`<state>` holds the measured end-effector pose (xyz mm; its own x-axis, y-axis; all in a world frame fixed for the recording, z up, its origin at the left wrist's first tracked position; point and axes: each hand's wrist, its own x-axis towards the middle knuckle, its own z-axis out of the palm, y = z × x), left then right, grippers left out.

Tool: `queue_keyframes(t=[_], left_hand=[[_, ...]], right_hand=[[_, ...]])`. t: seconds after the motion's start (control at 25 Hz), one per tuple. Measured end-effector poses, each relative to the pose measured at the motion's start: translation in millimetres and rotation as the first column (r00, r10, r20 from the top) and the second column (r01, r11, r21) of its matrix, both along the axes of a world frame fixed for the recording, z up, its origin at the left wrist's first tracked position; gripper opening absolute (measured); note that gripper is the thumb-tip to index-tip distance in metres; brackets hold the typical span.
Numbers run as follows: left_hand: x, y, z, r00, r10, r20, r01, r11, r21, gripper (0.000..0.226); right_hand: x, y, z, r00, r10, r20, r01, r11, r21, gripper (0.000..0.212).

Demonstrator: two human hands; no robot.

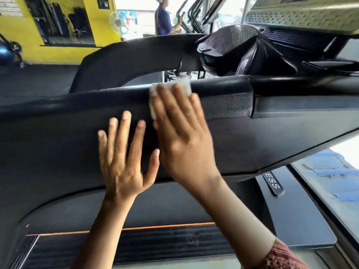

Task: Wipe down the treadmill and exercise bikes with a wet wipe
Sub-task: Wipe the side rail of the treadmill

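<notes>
Together, two hands, right hand [182, 136] pressing one wet wipe [171, 88], treadmill [58, 136]

Two hands [124, 162] [184, 136], one wet wipe [185, 86], one treadmill [58, 142], one wall fan [118, 22].

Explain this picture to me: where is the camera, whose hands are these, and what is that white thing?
It is one picture, from a camera worn on the person's head, looking down at their own bare hands; no robot. The big black shape is a treadmill panel, its belt below. The right hand presses a white wet wipe flat against the panel's upper edge, fingers straight. The left hand rests open on the panel beside it, holding nothing.
</notes>
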<state>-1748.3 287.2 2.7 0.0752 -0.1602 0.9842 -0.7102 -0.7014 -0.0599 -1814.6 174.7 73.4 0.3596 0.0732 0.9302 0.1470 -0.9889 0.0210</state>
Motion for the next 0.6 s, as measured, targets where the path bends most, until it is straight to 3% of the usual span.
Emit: queue_keyframes(t=[0.12, 0.2, 0.32, 0.4, 0.52, 0.6], left_hand=[[6, 16, -7, 1.000, 0.000, -0.009, 0.000, 1.000, 0.013, 0.053], [10, 27, -14, 1.000, 0.000, -0.014, 0.000, 0.999, 0.039, 0.055], [14, 42, -28, 0.999, -0.015, -0.043, 0.018, 0.998, 0.064, 0.060], [16, 51, -36, 0.998, -0.028, -0.058, 0.033, 0.995, 0.095, 0.063], [20, 61, -45, 0.996, -0.060, -0.073, 0.069, 0.989, 0.130, 0.064], [22, 68, -51, 0.996, -0.061, -0.071, 0.071, 0.987, 0.143, 0.065]], right_hand=[[-4, 4, -17, 0.992, 0.038, -0.118, -0.052, 0.991, -0.123, 0.051], [-18, -20, -39, 0.990, -0.085, -0.117, 0.070, 0.990, -0.123, 0.062], [-26, -32, -65, 0.963, -0.255, -0.083, 0.266, 0.947, 0.177, 0.060], [-7, -1, -72, 0.972, -0.216, -0.093, 0.234, 0.932, 0.277, 0.058], [12, 44, -87, 0.985, -0.045, -0.169, 0.038, 0.998, -0.045, 0.055], [3, 25, -101, 0.977, -0.108, -0.184, 0.080, 0.985, -0.152, 0.054]])
